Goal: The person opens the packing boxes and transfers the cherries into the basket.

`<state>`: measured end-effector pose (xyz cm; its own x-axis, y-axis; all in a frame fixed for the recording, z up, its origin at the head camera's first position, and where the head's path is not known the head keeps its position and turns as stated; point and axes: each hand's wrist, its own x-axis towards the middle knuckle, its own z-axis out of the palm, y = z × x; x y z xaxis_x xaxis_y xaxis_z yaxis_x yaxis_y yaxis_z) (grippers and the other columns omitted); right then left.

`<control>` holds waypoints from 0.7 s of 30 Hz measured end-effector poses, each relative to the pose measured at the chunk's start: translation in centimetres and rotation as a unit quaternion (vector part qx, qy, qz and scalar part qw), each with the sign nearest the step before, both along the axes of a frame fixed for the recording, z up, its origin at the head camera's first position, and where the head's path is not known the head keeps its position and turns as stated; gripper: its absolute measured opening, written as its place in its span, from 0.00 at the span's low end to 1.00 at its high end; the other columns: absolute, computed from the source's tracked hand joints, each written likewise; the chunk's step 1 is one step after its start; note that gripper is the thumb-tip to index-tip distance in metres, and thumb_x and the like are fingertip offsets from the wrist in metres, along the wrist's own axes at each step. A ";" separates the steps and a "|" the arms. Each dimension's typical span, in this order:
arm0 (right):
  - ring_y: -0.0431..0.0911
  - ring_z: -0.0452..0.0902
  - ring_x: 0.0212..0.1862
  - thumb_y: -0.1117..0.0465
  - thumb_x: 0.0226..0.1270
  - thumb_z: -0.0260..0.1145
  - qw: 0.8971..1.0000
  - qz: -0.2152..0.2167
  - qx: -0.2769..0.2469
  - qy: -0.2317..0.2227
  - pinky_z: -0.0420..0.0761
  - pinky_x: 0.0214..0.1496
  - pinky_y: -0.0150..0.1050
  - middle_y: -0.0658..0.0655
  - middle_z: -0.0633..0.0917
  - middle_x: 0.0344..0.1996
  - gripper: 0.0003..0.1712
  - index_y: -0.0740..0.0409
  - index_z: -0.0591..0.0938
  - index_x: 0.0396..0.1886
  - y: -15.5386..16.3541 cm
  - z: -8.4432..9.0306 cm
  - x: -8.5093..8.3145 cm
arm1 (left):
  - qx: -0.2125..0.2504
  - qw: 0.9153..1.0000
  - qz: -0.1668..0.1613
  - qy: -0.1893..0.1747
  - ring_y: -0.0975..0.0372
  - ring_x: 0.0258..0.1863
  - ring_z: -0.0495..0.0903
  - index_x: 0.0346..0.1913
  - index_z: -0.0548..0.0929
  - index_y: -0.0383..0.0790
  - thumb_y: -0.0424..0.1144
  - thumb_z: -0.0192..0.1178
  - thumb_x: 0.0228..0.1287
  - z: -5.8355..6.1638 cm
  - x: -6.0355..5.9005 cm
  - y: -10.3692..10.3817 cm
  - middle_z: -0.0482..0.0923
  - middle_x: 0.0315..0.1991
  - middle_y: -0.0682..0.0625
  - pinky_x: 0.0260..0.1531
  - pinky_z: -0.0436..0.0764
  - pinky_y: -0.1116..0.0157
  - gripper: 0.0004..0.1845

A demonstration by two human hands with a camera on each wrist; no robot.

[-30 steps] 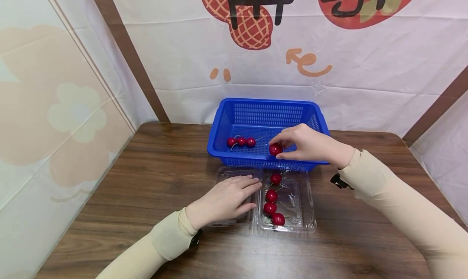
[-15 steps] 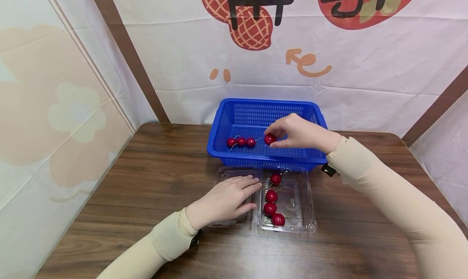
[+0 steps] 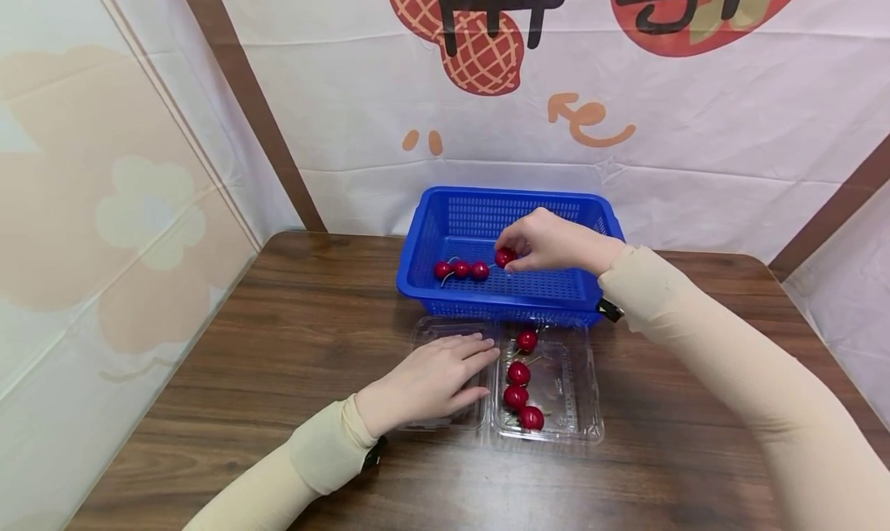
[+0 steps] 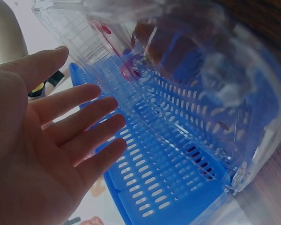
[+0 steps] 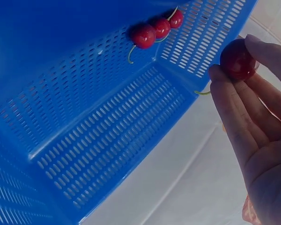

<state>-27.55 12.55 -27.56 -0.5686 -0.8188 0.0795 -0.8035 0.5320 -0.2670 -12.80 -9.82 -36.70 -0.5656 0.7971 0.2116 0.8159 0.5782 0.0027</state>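
one cherry [image 3: 504, 258], pinched in right hand [image 3: 549, 242], over basket [image 3: 473, 301]; left hand [image 3: 427, 380] apart, straight-fingered

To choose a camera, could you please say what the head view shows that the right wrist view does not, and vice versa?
Of these two, only the head view shows the left hand, the clear box with four cherries, and the table. Only the right wrist view shows the palm of the right hand. Both show the blue basket, its three cherries and the held cherry.
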 end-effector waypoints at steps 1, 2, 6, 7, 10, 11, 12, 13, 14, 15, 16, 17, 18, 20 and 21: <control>0.43 0.85 0.37 0.57 0.57 0.72 1.000 -0.004 0.003 -0.001 0.85 0.42 0.39 0.55 0.88 0.36 0.18 0.59 0.84 0.46 -0.1 0.0 -0.1 | 0.000 1.000 0.000 0.000 0.54 0.62 0.73 0.61 0.76 0.40 0.52 0.57 0.65 0.0 0.0 0.0 0.76 0.61 0.46 0.63 0.71 0.59 0.27; 0.43 0.85 0.37 0.57 0.57 0.72 1.000 -0.009 0.006 -0.002 0.85 0.42 0.39 0.55 0.88 0.36 0.18 0.59 0.84 0.46 -0.2 0.0 -0.3 | 0.000 1.000 0.000 -0.001 0.54 0.62 0.73 0.61 0.76 0.40 0.52 0.57 0.65 0.0 0.0 0.0 0.76 0.61 0.46 0.63 0.71 0.59 0.27; 0.43 0.85 0.37 0.56 0.57 0.72 0.999 -0.028 0.022 -0.011 0.85 0.43 0.38 0.54 0.88 0.37 0.18 0.57 0.84 0.46 -0.3 -0.3 -1.0 | -0.004 1.000 0.000 0.000 0.54 0.62 0.73 0.61 0.76 0.40 0.52 0.57 0.65 0.0 0.0 0.0 0.75 0.61 0.46 0.64 0.71 0.60 0.27; 0.43 0.84 0.37 0.56 0.56 0.72 0.999 -0.031 0.024 -0.011 0.85 0.43 0.38 0.54 0.88 0.37 0.18 0.57 0.84 0.46 -0.3 -0.4 -1.1 | -0.004 1.000 0.000 0.000 0.54 0.63 0.73 0.61 0.76 0.40 0.52 0.56 0.65 0.0 0.0 0.0 0.75 0.61 0.46 0.64 0.71 0.60 0.27; 0.43 0.84 0.38 0.57 0.56 0.72 0.999 -0.037 0.026 -0.013 0.85 0.44 0.38 0.54 0.88 0.37 0.17 0.57 0.84 0.45 -0.2 -0.5 -1.6 | -0.003 1.000 0.000 0.000 0.54 0.63 0.73 0.61 0.76 0.40 0.52 0.57 0.65 0.1 0.0 0.0 0.75 0.61 0.46 0.63 0.71 0.59 0.27; 0.43 0.84 0.38 0.57 0.55 0.73 0.999 -0.039 0.026 -0.013 0.85 0.44 0.38 0.55 0.88 0.37 0.17 0.57 0.84 0.45 -0.2 -0.5 -1.8 | -0.002 1.000 -0.001 0.000 0.54 0.62 0.73 0.61 0.76 0.40 0.52 0.57 0.65 0.1 0.0 0.0 0.75 0.61 0.46 0.63 0.71 0.59 0.27; 0.44 0.84 0.38 0.57 0.55 0.73 0.999 -0.039 0.025 -0.013 0.84 0.44 0.39 0.55 0.88 0.37 0.17 0.58 0.84 0.45 -0.3 -0.6 -2.0 | -0.001 1.000 -0.001 0.000 0.54 0.62 0.73 0.61 0.76 0.40 0.52 0.57 0.65 0.1 0.0 0.0 0.75 0.61 0.46 0.63 0.71 0.59 0.27; 0.44 0.84 0.39 0.58 0.55 0.73 0.999 -0.039 0.026 -0.015 0.84 0.45 0.39 0.55 0.87 0.37 0.17 0.58 0.84 0.45 -0.3 -0.6 -2.1 | -0.001 1.000 0.000 0.000 0.54 0.62 0.73 0.61 0.76 0.40 0.52 0.57 0.65 0.1 0.0 -0.1 0.75 0.61 0.46 0.63 0.71 0.59 0.27; 0.44 0.84 0.39 0.58 0.55 0.73 0.999 -0.041 0.028 -0.017 0.84 0.45 0.40 0.55 0.87 0.38 0.17 0.58 0.84 0.45 -0.3 -0.7 -2.3 | -0.001 1.000 -0.001 0.001 0.54 0.62 0.73 0.61 0.76 0.40 0.52 0.57 0.65 0.1 0.0 -0.1 0.75 0.61 0.46 0.63 0.71 0.59 0.27; 0.44 0.84 0.39 0.58 0.55 0.73 0.998 -0.042 0.030 -0.019 0.84 0.45 0.40 0.55 0.87 0.38 0.17 0.58 0.84 0.45 -0.4 -0.7 -2.5 | -0.002 1.000 -0.001 0.001 0.54 0.62 0.73 0.61 0.76 0.40 0.52 0.57 0.65 0.0 0.0 -0.1 0.75 0.61 0.45 0.63 0.72 0.59 0.27; 0.44 0.84 0.40 0.58 0.55 0.73 0.998 -0.046 0.033 -0.021 0.84 0.46 0.40 0.55 0.87 0.38 0.17 0.58 0.84 0.45 -0.4 -0.8 -2.7 | -0.002 1.000 -0.001 0.001 0.54 0.62 0.73 0.61 0.76 0.40 0.52 0.57 0.65 0.0 0.0 -0.1 0.75 0.61 0.45 0.63 0.72 0.59 0.27; 0.44 0.84 0.40 0.58 0.55 0.73 0.998 -0.050 0.037 -0.023 0.84 0.46 0.40 0.55 0.87 0.38 0.18 0.57 0.84 0.45 -0.5 -0.8 -2.9 | -0.002 1.000 -0.001 0.001 0.54 0.62 0.73 0.61 0.76 0.40 0.52 0.57 0.65 0.0 0.0 -0.1 0.75 0.61 0.45 0.63 0.72 0.59 0.27; 0.45 0.84 0.40 0.58 0.55 0.73 0.997 -0.053 0.041 -0.026 0.84 0.47 0.40 0.55 0.87 0.38 0.18 0.57 0.84 0.45 -0.6 -0.9 -3.0 | -0.004 1.000 -0.001 0.001 0.54 0.62 0.73 0.61 0.75 0.40 0.52 0.57 0.65 0.0 0.0 -0.1 0.75 0.61 0.46 0.63 0.72 0.59 0.27; 0.45 0.83 0.41 0.58 0.54 0.73 0.997 -0.062 0.046 -0.030 0.84 0.47 0.41 0.55 0.87 0.39 0.18 0.57 0.84 0.45 -0.7 -1.0 -3.4 | -0.005 1.000 0.000 0.000 0.54 0.63 0.73 0.61 0.75 0.40 0.53 0.57 0.65 0.0 0.1 0.0 0.75 0.61 0.46 0.63 0.71 0.59 0.27; 0.45 0.83 0.41 0.59 0.54 0.74 0.996 -0.066 0.046 -0.032 0.84 0.48 0.41 0.55 0.87 0.39 0.18 0.57 0.84 0.45 -0.8 -1.0 -3.5 | -0.006 1.000 0.001 -0.001 0.55 0.63 0.73 0.62 0.75 0.40 0.53 0.56 0.65 0.1 0.1 0.0 0.75 0.61 0.46 0.63 0.71 0.59 0.27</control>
<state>-31.07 11.77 -28.54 -0.6726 -0.7393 -0.0330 -0.7082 0.6560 -0.2610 -12.72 -9.87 -36.63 -0.5682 0.7981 0.2003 0.8143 0.5804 -0.0027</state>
